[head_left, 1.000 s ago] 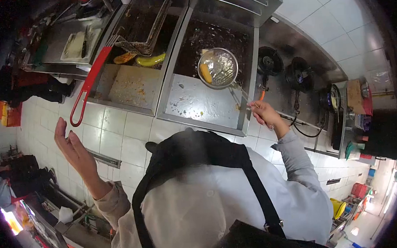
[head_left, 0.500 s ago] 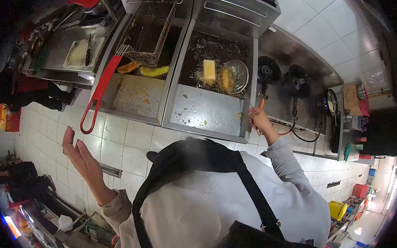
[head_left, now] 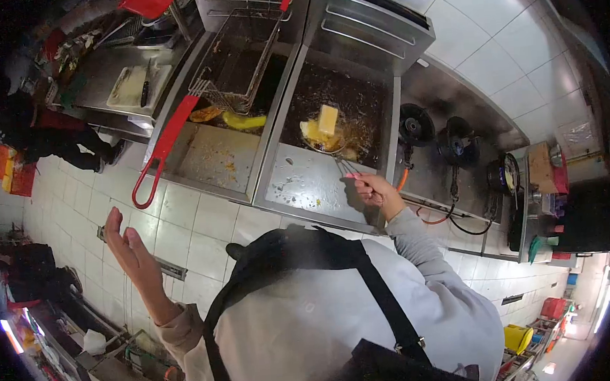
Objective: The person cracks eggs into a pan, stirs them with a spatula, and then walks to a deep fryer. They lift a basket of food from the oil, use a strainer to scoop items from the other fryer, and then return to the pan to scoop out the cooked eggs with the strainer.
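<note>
My right hand is closed round the handle of a wire skimmer. The skimmer's round head is down in the bubbling dark oil of the right fryer, beneath the frying food. A pale yellow block stands out of the oil there, with a golden, ragged-edged piece against it. Off to the left, my left hand is raised over the floor with fingers extended, holding nothing. Nearest to it is the red handle of a fry basket resting on the left fryer.
In the left fryer, a long yellow piece lies beside a browned one. A knife rests on a white board on the left counter. Black gas burners stand right of the fryers. Another person's legs show at far left.
My right hand has moved left, carrying the skimmer head from the oil's right side to under the yellow pieces, which now sit closer together. My left hand stays open, nearly in place.
</note>
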### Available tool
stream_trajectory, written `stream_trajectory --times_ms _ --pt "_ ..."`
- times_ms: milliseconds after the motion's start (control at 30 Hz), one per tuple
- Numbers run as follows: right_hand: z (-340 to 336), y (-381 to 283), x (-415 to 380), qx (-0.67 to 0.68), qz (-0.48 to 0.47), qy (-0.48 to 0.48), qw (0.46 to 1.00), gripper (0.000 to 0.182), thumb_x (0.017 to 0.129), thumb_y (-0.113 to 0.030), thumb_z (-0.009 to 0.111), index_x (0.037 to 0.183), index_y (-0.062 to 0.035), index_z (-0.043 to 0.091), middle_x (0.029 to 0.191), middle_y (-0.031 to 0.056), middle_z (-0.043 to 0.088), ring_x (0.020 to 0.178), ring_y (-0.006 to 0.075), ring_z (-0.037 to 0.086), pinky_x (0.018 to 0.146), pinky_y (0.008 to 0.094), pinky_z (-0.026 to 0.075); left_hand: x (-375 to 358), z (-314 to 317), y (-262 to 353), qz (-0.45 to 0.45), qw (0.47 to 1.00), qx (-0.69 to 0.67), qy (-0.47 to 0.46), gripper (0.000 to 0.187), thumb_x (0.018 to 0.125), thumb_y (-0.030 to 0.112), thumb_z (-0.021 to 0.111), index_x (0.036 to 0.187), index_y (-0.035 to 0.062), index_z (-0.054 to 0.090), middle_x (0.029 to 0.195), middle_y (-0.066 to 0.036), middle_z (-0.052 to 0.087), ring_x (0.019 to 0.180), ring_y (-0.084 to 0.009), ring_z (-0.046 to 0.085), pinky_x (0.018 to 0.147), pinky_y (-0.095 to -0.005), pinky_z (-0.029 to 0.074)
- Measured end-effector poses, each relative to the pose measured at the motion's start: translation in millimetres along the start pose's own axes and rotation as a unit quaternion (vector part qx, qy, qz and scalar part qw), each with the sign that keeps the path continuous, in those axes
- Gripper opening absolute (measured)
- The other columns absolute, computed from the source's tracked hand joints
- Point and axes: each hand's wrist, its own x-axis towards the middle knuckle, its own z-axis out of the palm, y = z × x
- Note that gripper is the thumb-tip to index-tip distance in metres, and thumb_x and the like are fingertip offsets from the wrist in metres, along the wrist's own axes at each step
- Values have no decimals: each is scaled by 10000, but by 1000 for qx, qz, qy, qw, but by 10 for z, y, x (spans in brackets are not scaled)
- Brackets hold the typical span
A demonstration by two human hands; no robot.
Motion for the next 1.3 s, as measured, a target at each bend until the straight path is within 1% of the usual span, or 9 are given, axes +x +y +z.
stream_trajectory --times_ms 100,333,633,733,800,833,1067,1167,1300 --pt "24 106 -88 99 5 -107 989 244 946 -174 460 1163 -64 469 594 -43 399 370 43 326 289 220 248 -34 -25 -25 -4 1000 2 -3 352 955 157 374 1257 -12 439 1265 -144 459 1167 -258 446 946 -363 367" --pt "339 209 -407 177 -47 -120 976 317 924 -104 461 1225 -15 419 642 -24 434 378 36 347 303 186 274 -54 -64 54 -4 1000 24 -6 354 945 142 384 1258 -14 439 1259 -147 461 1159 -264 448 950 -369 363" --pt "296 286 -509 399 9 -199 895 288 957 -107 402 1228 -10 405 652 -28 423 398 22 345 314 171 262 -61 -78 147 21 1000 12 1 347 951 131 365 1259 -9 442 1243 -149 466 1151 -265 452 952 -373 362" --pt "312 313 -255 401 -12 -219 889 249 955 -130 421 1177 -23 445 602 -34 398 401 24 340 309 179 246 -73 -54 165 12 1000 -3 1 345 953 127 359 1257 -12 442 1235 -149 468 1147 -264 455 954 -372 362" --pt "354 339 -13 319 -40 -214 923 213 946 -138 446 1131 -37 476 543 -44 358 401 24 330 307 191 237 -100 -49 158 20 1000 -2 -5 345 954 128 358 1257 -15 442 1231 -149 468 1146 -262 456 955 -369 362" --pt "443 332 5 276 -62 -128 951 197 936 -133 465 1104 -34 491 503 -49 329 396 33 315 306 198 243 -116 -53 162 23 1000 -1 -4 345 954 128 358 1257 -15 442 1231 -149 468 1146 -262 456 955 -369 362" --pt "665 322 -87 290 -63 -147 944 208 931 -123 468 1099 0 478 545 -37 376 389 44 311 324 186 269 -244 -87 215 4 1000 -10 -16 349 955 134 362 1259 -20 435 1236 -155 461 1154 -268 447 958 -371 359" --pt "780 276 -238 210 -114 -130 962 229 937 -128 454 1113 17 468 559 -26 391 384 56 322 339 199 286 -285 -94 150 4 1000 -6 -22 363 959 170 358 1268 -5 438 1244 -153 464 1154 -268 451 970 -387 351" --pt "775 204 -505 31 -193 -20 981 256 947 -141 435 1152 12 455 552 -14 386 377 81 324 341 234 270 -319 -113 146 -6 999 -13 -29 365 960 174 363 1274 5 441 1266 -147 455 1163 -263 446 979 -393 348"
